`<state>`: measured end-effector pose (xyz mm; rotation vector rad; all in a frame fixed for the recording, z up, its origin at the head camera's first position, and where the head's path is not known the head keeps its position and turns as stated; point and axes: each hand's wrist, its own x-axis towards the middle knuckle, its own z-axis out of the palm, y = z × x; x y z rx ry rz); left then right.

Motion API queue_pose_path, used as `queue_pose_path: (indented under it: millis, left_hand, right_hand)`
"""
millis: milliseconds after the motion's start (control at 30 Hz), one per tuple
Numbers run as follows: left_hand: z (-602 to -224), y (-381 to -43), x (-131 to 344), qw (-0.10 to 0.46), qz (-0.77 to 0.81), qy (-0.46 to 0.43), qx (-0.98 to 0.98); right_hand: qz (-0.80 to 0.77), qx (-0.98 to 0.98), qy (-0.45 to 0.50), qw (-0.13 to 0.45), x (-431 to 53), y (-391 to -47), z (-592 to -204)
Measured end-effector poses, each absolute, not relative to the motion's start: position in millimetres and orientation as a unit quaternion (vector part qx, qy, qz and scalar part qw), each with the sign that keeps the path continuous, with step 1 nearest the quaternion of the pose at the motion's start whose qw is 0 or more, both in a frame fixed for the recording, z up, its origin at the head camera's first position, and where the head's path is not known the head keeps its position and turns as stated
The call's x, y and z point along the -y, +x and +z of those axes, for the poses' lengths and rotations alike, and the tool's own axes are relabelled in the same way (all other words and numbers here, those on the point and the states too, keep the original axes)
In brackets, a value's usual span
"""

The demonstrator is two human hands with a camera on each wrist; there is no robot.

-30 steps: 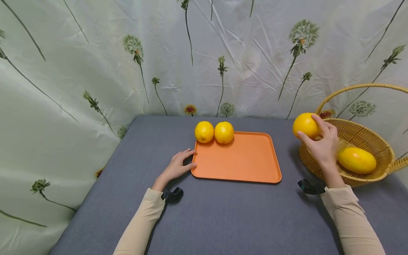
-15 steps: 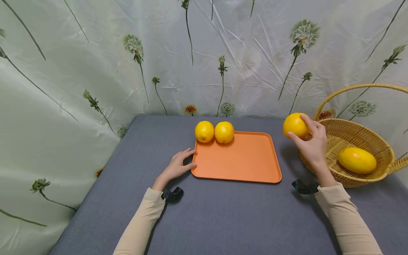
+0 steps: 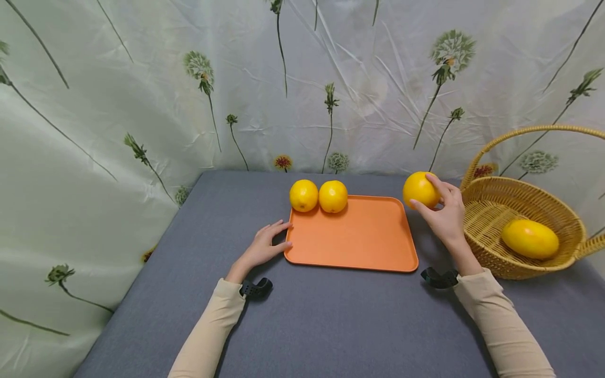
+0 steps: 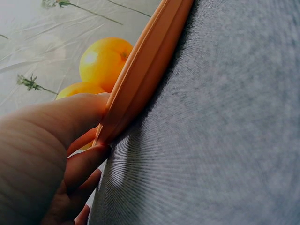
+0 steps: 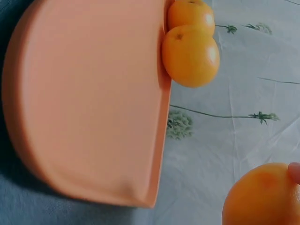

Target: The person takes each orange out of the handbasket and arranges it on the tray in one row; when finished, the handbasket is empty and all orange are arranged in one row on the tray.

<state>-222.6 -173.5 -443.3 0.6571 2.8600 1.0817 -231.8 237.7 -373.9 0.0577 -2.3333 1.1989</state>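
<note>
Open room lies across the right of the tray; off its far right corner the right hand grasps an orange, shifted left from the basket. The left hand, relaxed, touches its left edge.

We lose the basket handle past the head view's right edge, and the right hand covers part of the held orange. From the left wrist, the left hand hides much of another orange; both wrist views cut off the tray, so we miss its full outline.
</note>
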Motion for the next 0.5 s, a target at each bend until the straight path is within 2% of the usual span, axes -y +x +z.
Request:
queue_pose_path:
  millis: [500]
  left_hand:
    - [-444.6,-223.4,174.1,0.014,0.350,0.213,-0.912]
  right_hand:
    - [0.435,0.869,0.056,0.227,-220.4,-245.4,-387.1]
